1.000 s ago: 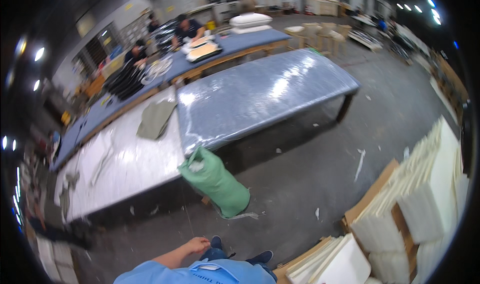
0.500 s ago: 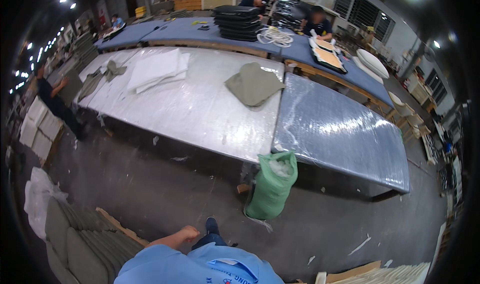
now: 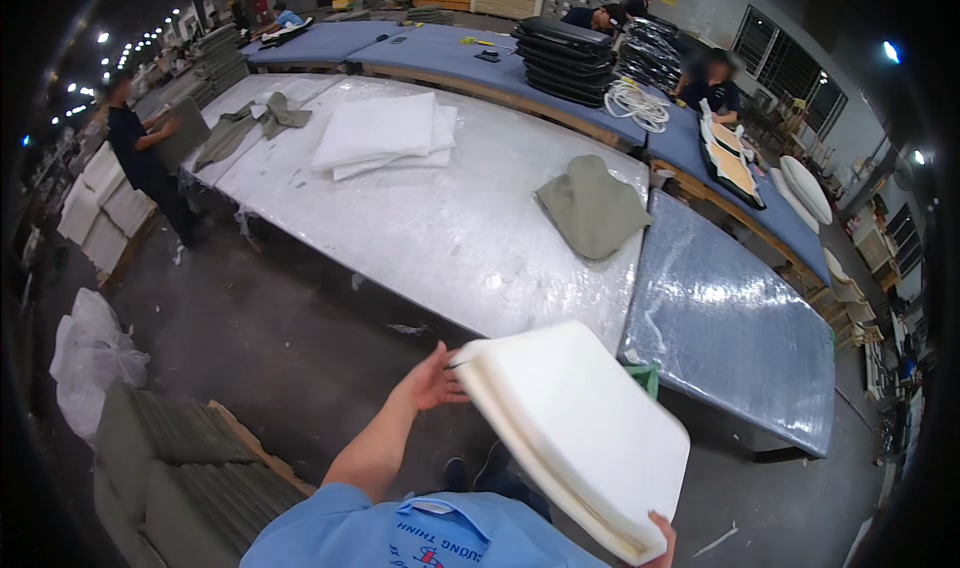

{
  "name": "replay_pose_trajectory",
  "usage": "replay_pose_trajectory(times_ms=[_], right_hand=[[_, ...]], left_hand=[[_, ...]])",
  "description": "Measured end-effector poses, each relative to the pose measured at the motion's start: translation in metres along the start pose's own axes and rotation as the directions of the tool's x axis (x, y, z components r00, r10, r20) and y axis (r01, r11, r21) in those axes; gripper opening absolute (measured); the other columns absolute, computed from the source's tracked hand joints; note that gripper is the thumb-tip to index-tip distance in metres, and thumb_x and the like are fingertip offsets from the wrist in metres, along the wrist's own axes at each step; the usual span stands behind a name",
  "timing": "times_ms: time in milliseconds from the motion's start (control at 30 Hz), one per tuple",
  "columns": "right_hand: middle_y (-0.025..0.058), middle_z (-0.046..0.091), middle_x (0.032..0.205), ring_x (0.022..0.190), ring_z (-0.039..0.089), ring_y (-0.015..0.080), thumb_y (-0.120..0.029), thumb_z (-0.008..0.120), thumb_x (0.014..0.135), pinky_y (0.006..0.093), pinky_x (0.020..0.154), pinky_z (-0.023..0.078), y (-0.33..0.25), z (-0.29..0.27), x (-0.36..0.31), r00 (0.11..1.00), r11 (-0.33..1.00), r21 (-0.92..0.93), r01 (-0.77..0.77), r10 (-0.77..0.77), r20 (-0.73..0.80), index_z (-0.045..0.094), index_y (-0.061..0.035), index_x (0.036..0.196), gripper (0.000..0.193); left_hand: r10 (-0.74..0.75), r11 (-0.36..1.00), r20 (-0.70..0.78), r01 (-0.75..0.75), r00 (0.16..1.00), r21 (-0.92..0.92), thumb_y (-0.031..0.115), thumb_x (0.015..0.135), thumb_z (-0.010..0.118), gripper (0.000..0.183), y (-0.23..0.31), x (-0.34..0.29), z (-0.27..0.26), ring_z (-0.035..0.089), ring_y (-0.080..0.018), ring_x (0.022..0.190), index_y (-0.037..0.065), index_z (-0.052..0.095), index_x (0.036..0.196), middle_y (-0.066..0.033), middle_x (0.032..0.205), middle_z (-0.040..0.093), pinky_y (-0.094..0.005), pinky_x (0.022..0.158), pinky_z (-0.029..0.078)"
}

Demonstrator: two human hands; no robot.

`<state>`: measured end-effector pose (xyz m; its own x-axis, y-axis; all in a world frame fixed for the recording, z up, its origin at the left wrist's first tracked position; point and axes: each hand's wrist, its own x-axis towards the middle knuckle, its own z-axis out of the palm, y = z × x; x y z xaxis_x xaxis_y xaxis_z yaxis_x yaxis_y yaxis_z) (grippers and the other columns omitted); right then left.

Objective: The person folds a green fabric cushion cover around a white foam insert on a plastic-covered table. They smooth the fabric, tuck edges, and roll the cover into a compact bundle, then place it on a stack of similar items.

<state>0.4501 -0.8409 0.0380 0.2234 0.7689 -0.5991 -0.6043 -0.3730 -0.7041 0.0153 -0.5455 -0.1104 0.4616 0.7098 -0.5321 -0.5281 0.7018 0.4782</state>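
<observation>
A thick white foam cushion (image 3: 585, 418) is tilted in front of my body, its paler yellowish side edge turned toward me. My left hand (image 3: 437, 380) is at its upper left corner, thumb up and fingers reaching under the edge. At the lower right corner my right hand (image 3: 660, 542) grips the cushion, with most of that hand hidden behind it. Beyond the cushion stands the plastic-covered white table (image 3: 440, 248). An olive fabric cover (image 3: 595, 208) lies on its right end, and a stack of white padding sheets (image 3: 380, 138) farther left.
A plastic-wrapped blue table (image 3: 740, 318) adjoins on the right. The green sack (image 3: 645, 378) is mostly hidden behind the cushion. Stacked olive cushions (image 3: 180, 468) and a clear plastic bag (image 3: 95, 358) are at lower left. One co-worker (image 3: 150, 158) stands far left; others work behind the tables.
The white foam cushion has come into view, held up before me. My left hand has risen to its corner and my right hand has appeared. The view has shifted, moving the tables rightward in the picture.
</observation>
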Motion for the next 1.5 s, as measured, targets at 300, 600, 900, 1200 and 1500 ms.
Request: replay_pose_trajectory(times_ms=[300, 600, 900, 1200, 1500], right_hand=[[0.0173, 0.070, 0.113, 0.102, 0.070, 0.0313, -0.029, 0.071, 0.081, 0.0446, 0.087, 0.058, -0.026, 0.154, 0.185, 0.967, 0.947, -0.256, -0.192, 0.227, 0.117, 0.057, 0.0039, 0.134, 0.063], [0.0209, 0.069, 0.112, 0.102, 0.069, 0.0359, -0.031, 0.074, 0.085, 0.0476, 0.092, 0.057, -0.062, 0.273, 0.347, 0.918, 0.944, -0.150, -0.293, 0.322, 0.232, 0.056, 0.0067, 0.131, 0.063], [0.0224, 0.067, 0.126, 0.111, 0.068, 0.0354, -0.033, 0.067, 0.096, 0.0472, 0.101, 0.053, -0.035, 0.343, 0.458, 0.954, 0.963, -0.205, -0.176, 0.218, 0.208, 0.057, 0.0059, 0.134, 0.055], [0.0170, 0.068, 0.127, 0.113, 0.066, 0.0300, -0.035, 0.072, 0.092, 0.0448, 0.097, 0.053, 0.097, 0.322, 0.470, 0.954, 0.958, -0.283, -0.045, -0.043, -0.297, 0.060, 0.0031, 0.135, 0.058], [0.0021, 0.073, 0.088, 0.064, 0.064, 0.0136, -0.028, 0.073, 0.092, 0.0311, 0.052, 0.049, 0.166, 0.278, 0.347, 0.623, 0.977, 0.038, -0.212, 0.165, -0.765, 0.074, -0.0113, 0.106, 0.022]], left_hand=[[0.108, 0.843, -0.054, -0.063, 0.993, 0.534, 0.023, 0.103, 0.065, 0.067, 0.117, -0.034, -0.005, 0.053, -0.0247, 0.137, 0.005, 0.034, 0.160, -0.0156, 0.153, 0.049, -0.0381, 0.112, 0.045], [0.201, 0.826, -0.267, -0.017, 0.942, 0.563, 0.029, 0.101, 0.068, 0.082, 0.236, 0.056, -0.045, 0.051, -0.0275, 0.138, 0.002, 0.022, 0.164, -0.0216, 0.157, 0.044, -0.0372, 0.112, 0.044], [0.139, 0.911, -0.198, -0.046, 0.970, 0.410, 0.021, 0.105, 0.060, 0.069, 0.345, 0.133, -0.067, 0.055, -0.0304, 0.135, 0.005, 0.024, 0.162, -0.0173, 0.152, 0.050, -0.0453, 0.109, 0.050], [0.060, 0.862, -0.193, 0.046, 0.979, 0.505, 0.018, 0.103, 0.058, 0.057, 0.309, 0.184, -0.118, 0.063, -0.0362, 0.117, 0.006, 0.035, 0.154, -0.0167, 0.139, 0.056, -0.0480, 0.092, 0.057], [-0.306, 0.418, -0.290, 0.402, 0.907, 0.814, 0.036, 0.100, 0.058, 0.045, 0.346, 0.179, -0.143, 0.064, -0.0248, 0.084, 0.012, 0.052, 0.138, -0.0101, 0.113, 0.066, -0.0389, 0.070, 0.049]])
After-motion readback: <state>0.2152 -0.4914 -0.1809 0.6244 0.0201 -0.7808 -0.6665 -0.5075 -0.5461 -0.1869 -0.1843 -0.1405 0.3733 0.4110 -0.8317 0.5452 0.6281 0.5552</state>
